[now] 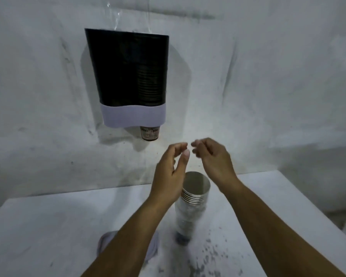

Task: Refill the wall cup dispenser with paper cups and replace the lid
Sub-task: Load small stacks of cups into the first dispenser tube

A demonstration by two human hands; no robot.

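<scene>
Paper cup stack (192,204) upright, mouths up, left hand (168,176) and right hand (214,156) above, grips loose, empty

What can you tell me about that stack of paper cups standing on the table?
The stack of paper cups stands upright on the white table, mouths up, several nested so that their rolled rims form tight rings near the top. The inside looks pale and shiny; the outside is whitish with a darker print, blurred. Its base sits near dark speckles on the tabletop. The left hand partly hides its left edge; whether it touches the cups cannot be told. It stands below and to the right of the wall dispenser.
</scene>
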